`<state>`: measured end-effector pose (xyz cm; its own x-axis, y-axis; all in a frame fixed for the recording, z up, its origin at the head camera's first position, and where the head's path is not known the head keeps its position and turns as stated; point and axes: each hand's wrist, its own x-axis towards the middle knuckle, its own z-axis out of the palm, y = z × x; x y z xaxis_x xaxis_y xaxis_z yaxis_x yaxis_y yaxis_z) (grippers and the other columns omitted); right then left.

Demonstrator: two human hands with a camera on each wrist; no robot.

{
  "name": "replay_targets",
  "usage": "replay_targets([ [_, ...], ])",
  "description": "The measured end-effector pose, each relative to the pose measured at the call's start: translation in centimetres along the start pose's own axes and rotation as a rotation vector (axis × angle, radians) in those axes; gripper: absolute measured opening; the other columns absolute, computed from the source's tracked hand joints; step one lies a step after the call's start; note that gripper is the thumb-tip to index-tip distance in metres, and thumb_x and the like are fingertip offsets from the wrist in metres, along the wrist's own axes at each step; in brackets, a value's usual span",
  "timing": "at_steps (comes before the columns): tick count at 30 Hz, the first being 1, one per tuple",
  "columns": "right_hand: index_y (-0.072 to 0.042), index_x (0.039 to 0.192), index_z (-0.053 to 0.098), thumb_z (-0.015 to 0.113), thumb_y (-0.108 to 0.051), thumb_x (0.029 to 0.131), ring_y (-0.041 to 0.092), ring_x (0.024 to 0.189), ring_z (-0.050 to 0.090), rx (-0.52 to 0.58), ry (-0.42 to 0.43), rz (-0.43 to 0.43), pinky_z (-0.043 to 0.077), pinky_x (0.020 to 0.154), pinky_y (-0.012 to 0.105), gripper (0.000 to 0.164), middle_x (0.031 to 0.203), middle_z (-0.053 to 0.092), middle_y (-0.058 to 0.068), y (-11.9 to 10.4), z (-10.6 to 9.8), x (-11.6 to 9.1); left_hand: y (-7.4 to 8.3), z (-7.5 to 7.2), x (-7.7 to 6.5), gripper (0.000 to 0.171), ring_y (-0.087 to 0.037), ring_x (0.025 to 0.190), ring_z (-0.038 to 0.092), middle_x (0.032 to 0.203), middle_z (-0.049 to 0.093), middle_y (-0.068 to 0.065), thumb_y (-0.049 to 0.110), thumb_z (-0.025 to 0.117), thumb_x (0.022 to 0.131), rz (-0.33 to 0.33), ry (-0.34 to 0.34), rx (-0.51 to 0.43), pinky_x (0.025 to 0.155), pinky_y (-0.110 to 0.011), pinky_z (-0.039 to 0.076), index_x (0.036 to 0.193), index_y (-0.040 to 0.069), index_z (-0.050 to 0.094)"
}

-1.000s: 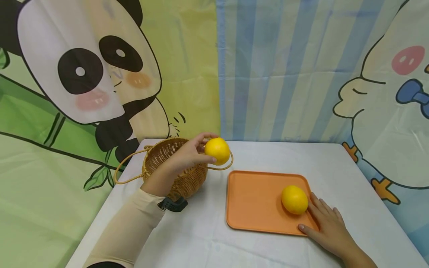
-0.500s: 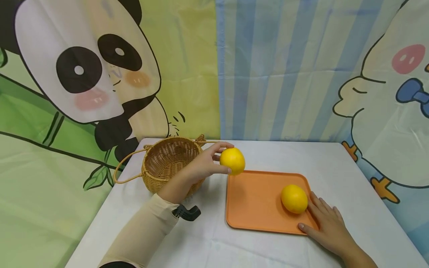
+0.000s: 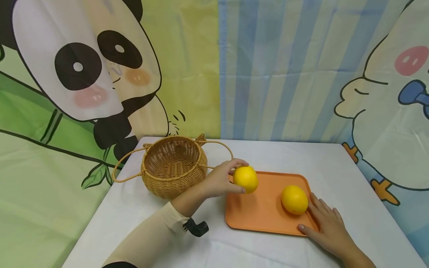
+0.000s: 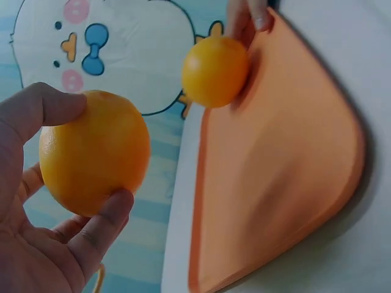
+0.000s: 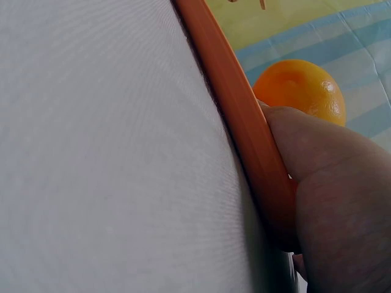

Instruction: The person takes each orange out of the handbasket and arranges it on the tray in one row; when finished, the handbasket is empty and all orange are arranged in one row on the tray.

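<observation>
My left hand (image 3: 219, 181) pinches an orange (image 3: 247, 179) between thumb and fingers, holding it above the left part of the orange-coloured tray (image 3: 259, 217). The left wrist view shows the thumb on one side of this orange (image 4: 95, 152) and the fingertips on the other, with the tray's surface (image 4: 287, 146) beyond. A second orange (image 3: 294, 200) lies on the tray's right half. Beside it my right hand (image 3: 330, 229) rests at the tray's right edge, fingers extended and thumb over the front corner. In the right wrist view, the thumb (image 5: 342, 159) lies against the tray's rim (image 5: 244, 116).
A round wicker basket (image 3: 167, 186) with two loop handles stands left of the tray, with nothing seen inside. My left forearm passes in front of it. The white-covered table (image 3: 254, 156) ends at a printed curtain (image 3: 268, 74) behind.
My left hand has carried its orange from beside the basket's right rim rightward and toward me, over the tray. The right hand, the tray and the second orange have stayed put.
</observation>
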<state>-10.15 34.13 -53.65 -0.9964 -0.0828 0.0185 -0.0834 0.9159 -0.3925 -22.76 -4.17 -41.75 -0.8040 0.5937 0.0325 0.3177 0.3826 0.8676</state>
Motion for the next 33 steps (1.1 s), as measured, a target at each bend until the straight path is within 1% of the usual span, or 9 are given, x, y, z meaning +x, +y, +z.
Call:
replay_targets([
  [4,-0.003,0.165,0.038,0.07,-0.069,0.092,0.06,0.15,0.022,-0.001,-0.001,0.0,-0.003,0.114,0.083,0.103,0.175,0.016,0.024,0.0,0.1,0.0,-0.5,1.6,-0.2,0.074,-0.028,0.126,0.06,0.141,0.058,0.001,0.021,0.094,0.078,0.021,-0.038,0.019,0.087,-0.031,0.058,0.143,0.034,0.06],
  [8,-0.004,0.165,0.038,0.07,-0.07,0.092,0.06,0.15,0.021,-0.004,0.0,-0.002,-0.003,0.115,0.083,0.103,0.175,0.016,0.024,0.1,0.1,0.1,-1.4,2.8,-0.3,0.075,-0.024,0.123,0.059,0.144,0.057,0.002,0.023,0.095,0.078,0.003,-0.063,0.034,0.088,-0.028,0.057,0.143,0.036,0.06],
  [11,-0.004,0.165,0.038,0.07,-0.07,0.092,0.059,0.15,0.021,-0.009,-0.001,0.0,-0.001,0.114,0.084,0.104,0.175,0.016,0.023,0.2,0.1,0.2,-2.2,3.5,-0.3,0.076,-0.023,0.122,0.059,0.146,0.057,0.003,0.025,0.096,0.079,-0.009,-0.074,0.065,0.091,-0.032,0.055,0.144,0.036,0.059],
  [15,-0.004,0.165,0.038,0.07,-0.07,0.092,0.059,0.15,0.021,-0.007,-0.001,0.003,-0.002,0.114,0.084,0.104,0.175,0.016,0.024,0.2,0.2,0.2,-3.4,4.2,-0.1,0.075,-0.023,0.121,0.059,0.143,0.059,0.004,0.029,0.096,0.079,-0.034,-0.062,0.122,0.095,-0.041,0.052,0.144,0.039,0.059],
  [18,-0.004,0.165,0.037,0.07,-0.07,0.092,0.06,0.15,0.021,0.0,-0.004,0.005,-0.003,0.114,0.083,0.104,0.175,0.015,0.024,0.2,0.2,0.1,-4.1,4.6,0.2,0.075,-0.022,0.118,0.06,0.14,0.06,0.003,0.029,0.097,0.078,-0.056,-0.054,0.144,0.097,-0.044,0.051,0.143,0.038,0.06],
  [22,-0.004,0.165,0.037,0.07,-0.07,0.092,0.059,0.15,0.021,0.0,-0.003,0.004,-0.004,0.114,0.083,0.103,0.175,0.015,0.023,0.2,0.2,0.0,-4.5,4.9,0.5,0.075,-0.019,0.114,0.06,0.138,0.061,0.001,0.028,0.097,0.078,-0.067,-0.051,0.162,0.095,-0.041,0.051,0.143,0.035,0.061],
  [28,-0.005,0.165,0.037,0.07,-0.068,0.092,0.059,0.151,0.022,0.0,0.003,-0.006,-0.004,0.115,0.083,0.102,0.176,0.015,0.023,0.2,0.2,0.0,-4.5,5.1,0.8,0.076,-0.017,0.11,0.06,0.136,0.06,0.0,0.028,0.097,0.078,-0.068,-0.049,0.188,0.094,-0.038,0.051,0.145,0.034,0.061],
  [33,-0.005,0.165,0.037,0.07,-0.069,0.092,0.059,0.15,0.021,0.001,0.0,-0.005,-0.003,0.114,0.083,0.102,0.175,0.016,0.023,0.2,0.1,0.0,-4.4,5.0,0.8,0.078,-0.015,0.111,0.06,0.137,0.06,-0.002,0.03,0.094,0.08,-0.068,-0.06,0.211,0.096,-0.038,0.05,0.15,0.033,0.058],
])
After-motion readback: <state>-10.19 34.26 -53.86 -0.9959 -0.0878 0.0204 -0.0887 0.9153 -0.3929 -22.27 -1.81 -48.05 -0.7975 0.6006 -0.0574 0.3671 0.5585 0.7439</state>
